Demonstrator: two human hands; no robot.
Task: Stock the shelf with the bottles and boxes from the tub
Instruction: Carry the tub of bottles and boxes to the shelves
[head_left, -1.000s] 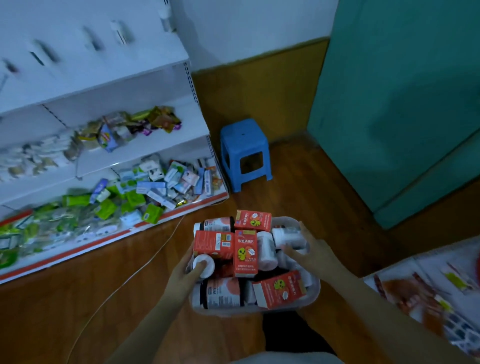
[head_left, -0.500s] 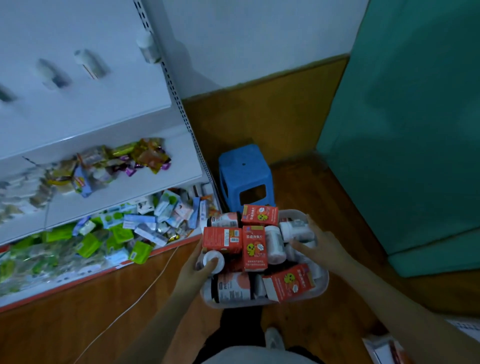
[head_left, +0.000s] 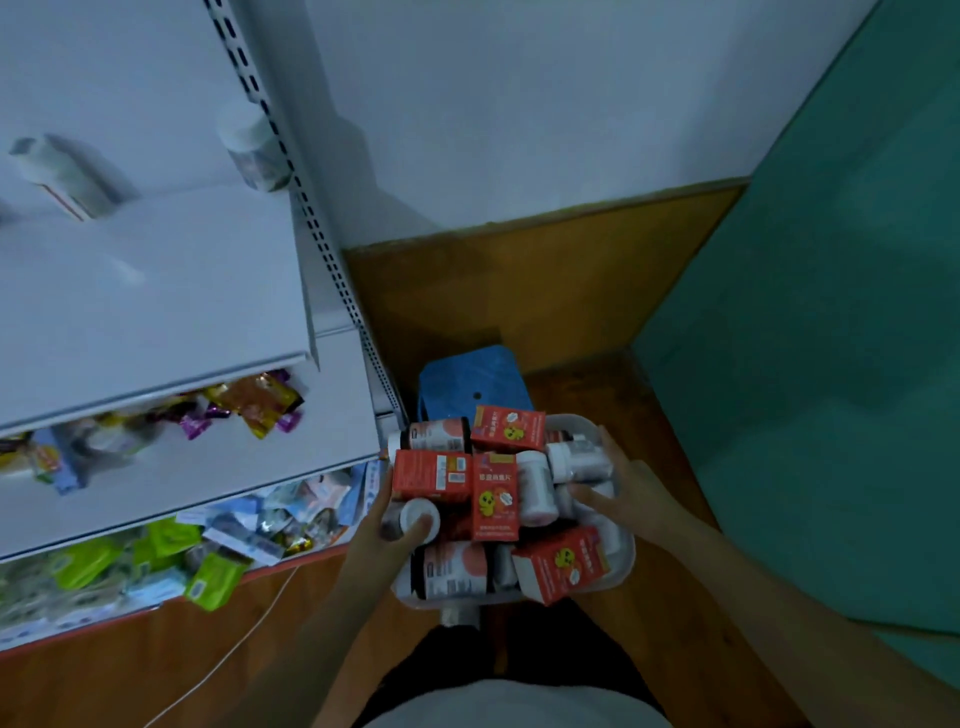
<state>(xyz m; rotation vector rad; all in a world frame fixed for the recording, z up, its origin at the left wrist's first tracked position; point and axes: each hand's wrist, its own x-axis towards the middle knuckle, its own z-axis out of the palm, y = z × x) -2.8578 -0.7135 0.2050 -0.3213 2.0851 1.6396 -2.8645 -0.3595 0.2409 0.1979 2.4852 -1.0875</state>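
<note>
Both hands, left hand (head_left: 387, 530) and right hand (head_left: 631, 488), fingers curled round the rims of the full tub (head_left: 626, 564), forearms outstretched.

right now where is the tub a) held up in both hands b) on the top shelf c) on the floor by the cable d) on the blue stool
a: the left hand and right hand grip opposite sides of the tub, which hangs in front of the stool, not on it.
</note>
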